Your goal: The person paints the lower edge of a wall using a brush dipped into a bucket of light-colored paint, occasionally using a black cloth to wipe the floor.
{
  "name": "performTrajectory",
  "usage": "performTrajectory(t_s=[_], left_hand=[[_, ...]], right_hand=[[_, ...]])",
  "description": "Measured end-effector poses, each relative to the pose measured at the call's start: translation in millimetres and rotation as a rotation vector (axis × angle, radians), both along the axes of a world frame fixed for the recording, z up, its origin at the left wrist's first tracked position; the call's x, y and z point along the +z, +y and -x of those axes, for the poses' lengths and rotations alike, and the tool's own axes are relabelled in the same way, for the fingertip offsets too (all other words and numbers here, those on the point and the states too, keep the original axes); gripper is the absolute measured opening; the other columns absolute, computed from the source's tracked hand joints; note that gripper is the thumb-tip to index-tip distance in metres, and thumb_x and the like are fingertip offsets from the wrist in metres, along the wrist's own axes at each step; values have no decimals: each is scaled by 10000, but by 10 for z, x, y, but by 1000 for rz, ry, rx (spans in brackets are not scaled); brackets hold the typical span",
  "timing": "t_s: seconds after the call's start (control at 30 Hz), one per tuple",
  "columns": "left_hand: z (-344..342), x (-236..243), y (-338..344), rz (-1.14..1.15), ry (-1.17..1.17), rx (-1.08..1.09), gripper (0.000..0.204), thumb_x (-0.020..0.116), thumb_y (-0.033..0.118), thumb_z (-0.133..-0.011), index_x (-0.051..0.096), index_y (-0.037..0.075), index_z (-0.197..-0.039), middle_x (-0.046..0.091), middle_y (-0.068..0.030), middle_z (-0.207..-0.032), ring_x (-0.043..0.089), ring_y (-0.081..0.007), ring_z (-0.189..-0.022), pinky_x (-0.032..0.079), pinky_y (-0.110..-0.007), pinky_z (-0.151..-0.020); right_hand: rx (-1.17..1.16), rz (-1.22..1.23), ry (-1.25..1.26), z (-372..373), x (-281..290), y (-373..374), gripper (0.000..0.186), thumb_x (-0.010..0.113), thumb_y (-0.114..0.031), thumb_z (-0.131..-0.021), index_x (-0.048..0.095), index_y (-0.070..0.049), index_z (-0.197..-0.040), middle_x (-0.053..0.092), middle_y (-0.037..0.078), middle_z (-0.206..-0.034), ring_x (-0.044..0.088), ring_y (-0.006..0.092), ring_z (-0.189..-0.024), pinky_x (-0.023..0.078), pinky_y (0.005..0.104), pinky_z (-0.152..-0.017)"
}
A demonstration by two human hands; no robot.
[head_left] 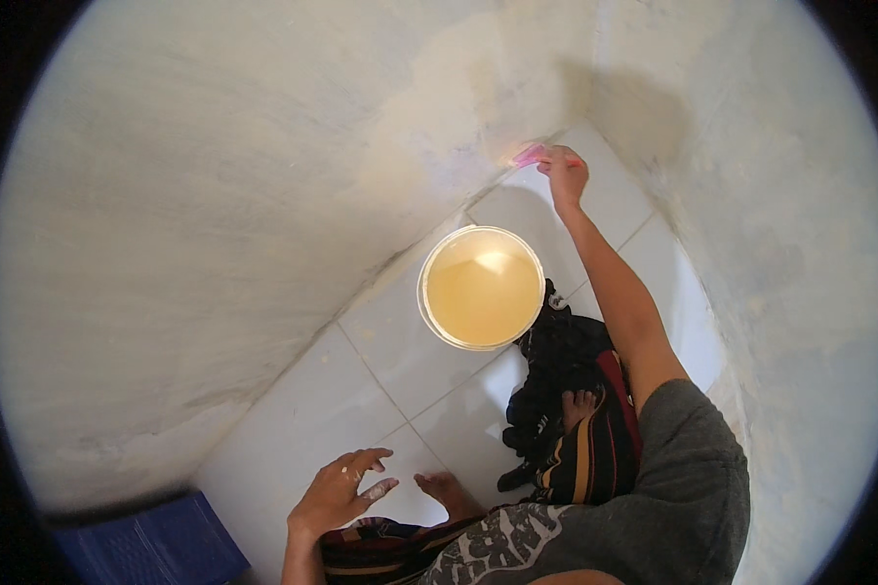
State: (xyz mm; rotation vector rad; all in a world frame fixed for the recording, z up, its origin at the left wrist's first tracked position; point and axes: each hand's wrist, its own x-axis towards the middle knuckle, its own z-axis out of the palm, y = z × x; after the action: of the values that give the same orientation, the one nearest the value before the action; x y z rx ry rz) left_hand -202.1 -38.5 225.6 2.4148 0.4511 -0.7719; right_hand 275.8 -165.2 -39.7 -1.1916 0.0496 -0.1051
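Note:
Stretched out to the far corner, my right hand point(563, 174) grips a paintbrush point(531, 155) with a pink and orange body. The brush's tip meets the foot of the left wall point(293, 185), just above the floor tiles. Between my arms stands a round bucket point(423, 295), part filled with pale yellow paint point(480, 304). My left hand point(334, 493) hovers low near my bare foot point(449, 493), fingers apart and nothing in them. White spots of paint mark its thumb and fingers. The bristles are too small to make out.
A second wall point(780, 253) rises on the right and meets the first at the far corner. Black cloth point(546, 390) lies between the bucket and my other foot point(578, 408). A dark blue flat-topped object point(156, 541) sits at the lower left. White tiles point(293, 409) cover the floor.

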Motion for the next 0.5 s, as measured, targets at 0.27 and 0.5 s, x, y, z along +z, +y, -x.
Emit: performTrajectory(t_s=[0.27,0.5], left_hand=[[-65,-15,28,25,17,8,417,639,344,-873,567,75,-1183,650,-138,-970,626,-302,-915,496,-377,-801],[-25,26,39,26,14,-15,423,635,357,-874,569,73,-1182,651,-138,-975,620,-305,-922,494,-385,-801]], right_hand=[[-78,527,-151,-16,-238,-22,225,567,-216,-822,691,-36,-769,664,112,-689,619,216,-619,486,341,-629],[-31,65,24,-25,-109,72,238,537,-190,-834,670,-11,-752,639,61,-643,615,134,-616,479,279,-592]])
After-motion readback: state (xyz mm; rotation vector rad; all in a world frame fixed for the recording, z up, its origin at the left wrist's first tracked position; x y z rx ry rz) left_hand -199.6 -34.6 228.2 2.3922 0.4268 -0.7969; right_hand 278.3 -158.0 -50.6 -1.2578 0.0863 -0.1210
